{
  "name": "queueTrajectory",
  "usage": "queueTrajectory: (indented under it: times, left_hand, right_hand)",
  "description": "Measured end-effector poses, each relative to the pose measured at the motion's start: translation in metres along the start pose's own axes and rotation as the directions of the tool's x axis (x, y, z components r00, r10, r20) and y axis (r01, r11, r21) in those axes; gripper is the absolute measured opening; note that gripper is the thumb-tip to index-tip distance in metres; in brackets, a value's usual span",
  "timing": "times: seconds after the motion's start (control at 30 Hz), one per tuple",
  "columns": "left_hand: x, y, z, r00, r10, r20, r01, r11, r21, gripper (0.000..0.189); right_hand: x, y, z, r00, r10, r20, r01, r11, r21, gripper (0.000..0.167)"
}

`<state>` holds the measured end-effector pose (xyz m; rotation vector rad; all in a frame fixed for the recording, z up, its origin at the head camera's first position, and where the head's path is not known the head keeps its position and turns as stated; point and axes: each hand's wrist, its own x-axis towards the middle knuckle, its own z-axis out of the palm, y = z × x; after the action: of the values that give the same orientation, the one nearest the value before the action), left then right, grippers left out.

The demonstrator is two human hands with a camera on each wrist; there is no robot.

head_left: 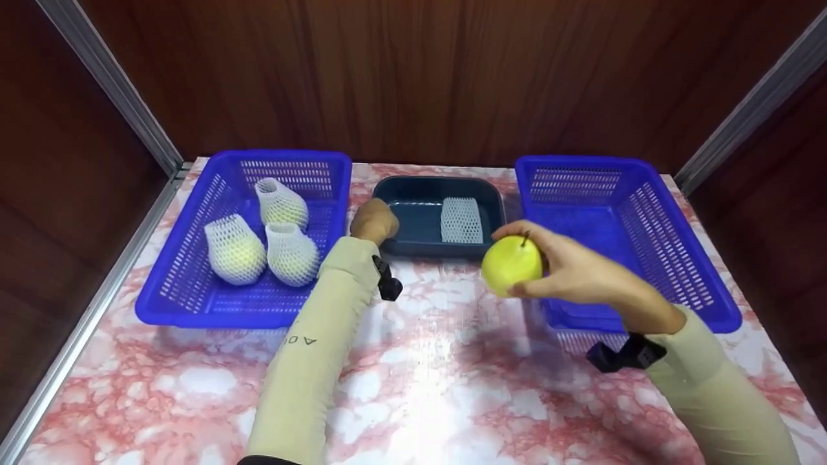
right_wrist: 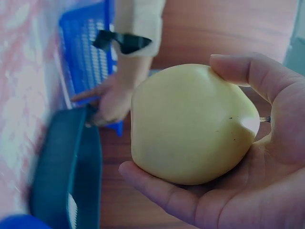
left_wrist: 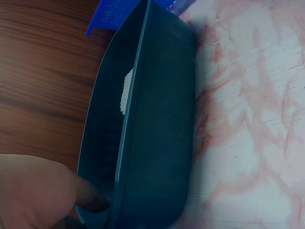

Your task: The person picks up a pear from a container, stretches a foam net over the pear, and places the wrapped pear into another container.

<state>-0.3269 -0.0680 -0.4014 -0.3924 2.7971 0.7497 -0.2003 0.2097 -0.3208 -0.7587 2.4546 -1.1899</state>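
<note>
My right hand (head_left: 572, 268) holds a yellow pear (head_left: 510, 266) above the table, between the dark teal box and the right basket. In the right wrist view thumb and fingers curl round the pear (right_wrist: 190, 126), its stem toward the palm. My left hand (head_left: 375, 221) grips the left end of the teal box (head_left: 426, 250); the left wrist view shows the thumb (left_wrist: 90, 196) over the inside of its rim. One white foam net sleeve (head_left: 461, 221) lies flat in the box's right half. Some left fingers are hidden from the head view.
On the left, a blue basket (head_left: 226, 320) contains three pears in white foam nets, such as the front-left one (head_left: 238, 255). Another blue basket (head_left: 575, 239) stands on the right. Wooden panels (head_left: 446, 77) with metal edges enclose the marbled table (head_left: 413, 394).
</note>
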Motion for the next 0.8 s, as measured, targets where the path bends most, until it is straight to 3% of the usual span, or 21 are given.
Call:
queueTrajectory:
  times: [0.23,0.47,0.6,0.8]
  left_hand:
    - [-0.008,0.008,-0.006,1.000,0.005,-0.030,-0.005,1.000,-0.002,0.047]
    - [-0.025,0.021,-0.027,0.989,0.133,-0.057,-0.133,0.991,0.007,0.062]
    - [-0.038,0.021,-0.040,0.964,0.259,-0.064,-0.259,0.966,-0.001,0.060]
    - [-0.064,0.011,-0.052,0.903,0.421,-0.088,-0.428,0.898,-0.098,0.064]
  right_hand:
    - [0.001,0.011,0.024,0.999,-0.036,0.026,0.037,0.999,-0.024,0.068]
    - [0.001,0.019,0.049,0.999,-0.036,0.005,0.036,0.999,0.010,0.071]
    - [0.001,0.025,0.061,0.999,-0.016,-0.031,0.019,0.996,0.086,0.073]
    - [0.000,0.036,0.077,0.994,-0.046,-0.101,0.062,0.985,0.159,0.069]
